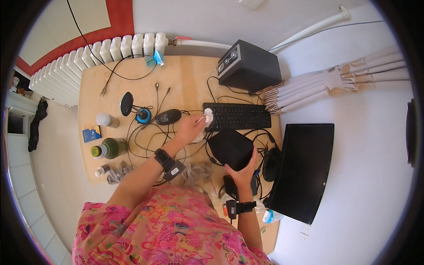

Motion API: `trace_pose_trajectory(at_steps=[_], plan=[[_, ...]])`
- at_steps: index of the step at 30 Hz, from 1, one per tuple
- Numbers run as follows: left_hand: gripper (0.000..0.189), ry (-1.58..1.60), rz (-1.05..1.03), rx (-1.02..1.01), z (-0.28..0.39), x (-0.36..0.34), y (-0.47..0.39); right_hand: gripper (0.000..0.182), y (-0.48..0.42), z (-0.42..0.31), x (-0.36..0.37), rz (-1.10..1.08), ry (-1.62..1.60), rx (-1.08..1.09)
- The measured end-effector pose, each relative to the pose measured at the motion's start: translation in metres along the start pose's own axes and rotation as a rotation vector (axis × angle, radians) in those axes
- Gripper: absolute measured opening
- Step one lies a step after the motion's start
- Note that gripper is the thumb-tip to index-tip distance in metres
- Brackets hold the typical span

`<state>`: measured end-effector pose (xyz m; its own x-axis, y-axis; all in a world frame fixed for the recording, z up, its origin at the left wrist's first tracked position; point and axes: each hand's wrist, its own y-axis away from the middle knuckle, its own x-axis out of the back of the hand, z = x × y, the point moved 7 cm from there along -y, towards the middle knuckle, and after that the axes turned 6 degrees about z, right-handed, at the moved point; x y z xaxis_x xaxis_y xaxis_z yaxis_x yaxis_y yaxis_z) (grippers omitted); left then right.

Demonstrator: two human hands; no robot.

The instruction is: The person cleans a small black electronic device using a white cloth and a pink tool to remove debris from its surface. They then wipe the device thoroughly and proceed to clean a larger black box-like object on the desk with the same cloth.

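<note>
My left hand pinches a crumpled white tissue over the left end of a black keyboard. A black box-shaped object, possibly a small speaker, sits tilted in my right hand, which grips it by its near right side. It is just on the near side of the keyboard. What lies under the box is hidden. A black computer mouse lies left of my left hand, among loose black cables.
A large black speaker stands at the back, and a monitor at the right. On the left are a webcam-like stand, a green bottle, a white-capped jar and a blue card. Plastic bags lie near me.
</note>
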<state>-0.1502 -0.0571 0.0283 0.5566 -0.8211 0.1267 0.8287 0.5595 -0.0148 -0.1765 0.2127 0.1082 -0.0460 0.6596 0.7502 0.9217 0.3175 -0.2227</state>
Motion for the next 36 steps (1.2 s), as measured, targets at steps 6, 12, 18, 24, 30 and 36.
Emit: trace_pose_trajectory(at_steps=[6, 12, 18, 24, 30, 36], plan=[[0.020, 0.182, -0.167, -0.200, 0.054, -0.048, 0.012, 0.119, -0.004, -0.018, 0.009, -0.023, 0.056, 0.113], [0.027, 0.171, -0.275, -0.519, 0.110, -0.066, 0.044, 0.116, -0.010, -0.020, 0.005, 0.038, 0.056, 0.124], [0.028, 0.176, -0.263, -0.443, 0.083, -0.049, 0.050, 0.113, -0.017, -0.034, 0.011, 0.046, 0.067, 0.152], [0.028, 0.118, -0.187, -0.304, 0.037, -0.055, 0.026, 0.109, -0.017, -0.054, 0.008, -0.006, 0.087, 0.201], [0.026, 0.236, -0.250, -0.434, 0.100, -0.057, 0.042, 0.110, -0.021, -0.040, 0.005, 0.015, 0.094, 0.119], [0.024, 0.104, -0.167, -0.278, 0.069, -0.066, -0.002, 0.110, -0.021, -0.067, 0.003, -0.057, 0.095, 0.185]])
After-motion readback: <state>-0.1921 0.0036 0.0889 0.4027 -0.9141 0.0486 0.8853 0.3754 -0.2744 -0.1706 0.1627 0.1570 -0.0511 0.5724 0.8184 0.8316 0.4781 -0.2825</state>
